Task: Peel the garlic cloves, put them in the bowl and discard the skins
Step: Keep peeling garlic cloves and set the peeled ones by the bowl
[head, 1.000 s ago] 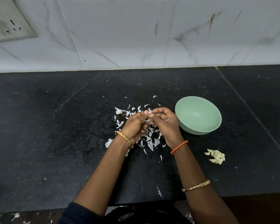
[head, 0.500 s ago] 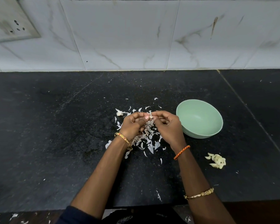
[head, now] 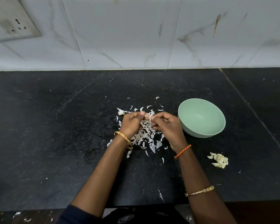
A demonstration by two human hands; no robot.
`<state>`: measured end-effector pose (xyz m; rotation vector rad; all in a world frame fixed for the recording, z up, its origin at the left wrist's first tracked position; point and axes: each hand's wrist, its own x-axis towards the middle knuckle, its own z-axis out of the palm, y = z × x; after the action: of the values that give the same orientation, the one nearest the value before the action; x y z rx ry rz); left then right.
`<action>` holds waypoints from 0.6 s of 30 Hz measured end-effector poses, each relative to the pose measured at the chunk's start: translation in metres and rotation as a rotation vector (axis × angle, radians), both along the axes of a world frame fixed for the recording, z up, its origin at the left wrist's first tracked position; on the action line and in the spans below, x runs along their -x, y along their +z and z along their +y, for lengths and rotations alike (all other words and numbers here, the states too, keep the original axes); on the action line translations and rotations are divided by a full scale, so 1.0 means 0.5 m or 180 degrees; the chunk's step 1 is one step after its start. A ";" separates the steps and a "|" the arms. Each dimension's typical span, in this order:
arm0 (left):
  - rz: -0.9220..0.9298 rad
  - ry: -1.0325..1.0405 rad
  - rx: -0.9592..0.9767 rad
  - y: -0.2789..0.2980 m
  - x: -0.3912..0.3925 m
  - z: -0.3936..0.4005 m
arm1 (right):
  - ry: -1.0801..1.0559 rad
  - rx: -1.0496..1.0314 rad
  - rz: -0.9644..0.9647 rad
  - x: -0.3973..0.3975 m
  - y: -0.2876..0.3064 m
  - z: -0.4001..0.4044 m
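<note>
My left hand and my right hand meet above the black counter, fingers curled, pinching a small garlic clove between their fingertips. The clove is mostly hidden by the fingers. Beneath and around the hands lies a scatter of white garlic skins. A pale green bowl stands just right of my right hand and looks empty. A small heap of peeled cloves lies on the counter in front of the bowl, to the right of my right forearm.
The black stone counter runs to a white marble-tiled wall at the back. A switch plate sits on the wall at upper left. A seam crosses the counter at right. Skin scraps lie on the floor below the front edge.
The hands have stayed together over the skin pile, with small finger movements on the clove. The camera has tipped slightly, so everything sits a little lower in view.
</note>
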<state>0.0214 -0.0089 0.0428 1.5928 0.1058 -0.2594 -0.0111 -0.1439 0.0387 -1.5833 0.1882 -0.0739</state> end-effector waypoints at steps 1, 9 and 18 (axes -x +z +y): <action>0.0067 -0.0040 -0.0008 -0.002 -0.002 0.000 | -0.0018 -0.0142 0.0098 0.000 0.000 0.001; -0.0169 -0.0345 -0.0030 -0.006 0.008 0.001 | -0.0120 -0.1075 0.0424 0.004 0.016 -0.002; 0.0062 -0.0378 -0.0050 -0.002 0.011 -0.011 | -0.0163 -0.1696 0.0718 0.008 0.024 -0.012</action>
<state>0.0158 -0.0144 0.0420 1.6148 0.0284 -0.3673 -0.0151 -0.1501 0.0506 -1.0522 0.3907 0.1091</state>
